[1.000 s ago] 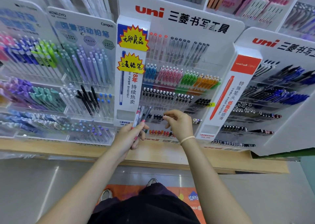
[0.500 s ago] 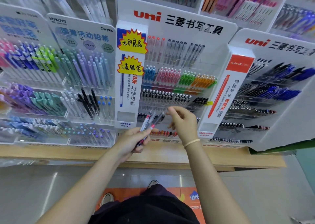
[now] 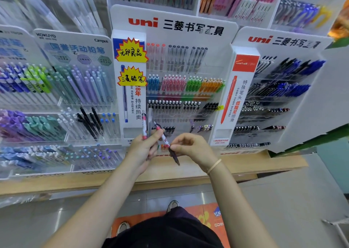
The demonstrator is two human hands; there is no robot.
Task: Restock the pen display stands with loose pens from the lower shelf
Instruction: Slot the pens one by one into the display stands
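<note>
My left hand [image 3: 144, 149] grips a small bunch of loose pens [image 3: 145, 128] with pink and clear barrels, their tops pointing up in front of the middle uni display stand [image 3: 222, 32]. One dark pen [image 3: 171, 150] slants down to the right between my hands. My right hand [image 3: 192, 146] pinches it near the middle with thumb and forefinger, while its upper end still lies against my left fingers. Both hands hover just before the stand's lowest rows, where some slots [image 3: 184, 128] hold few pens.
A Kokuyo pencil stand [image 3: 75, 45] fills the left, a second uni stand [image 3: 283, 43] the right. All rest on a wooden shelf [image 3: 255, 164]. More pen racks rise behind. Below are a grey floor, my shoes and an orange mat [image 3: 209, 215].
My right hand has come back from the stand's lower row to my left hand and now pinches one dark pen from the bunch. The view has shifted slightly downward.
</note>
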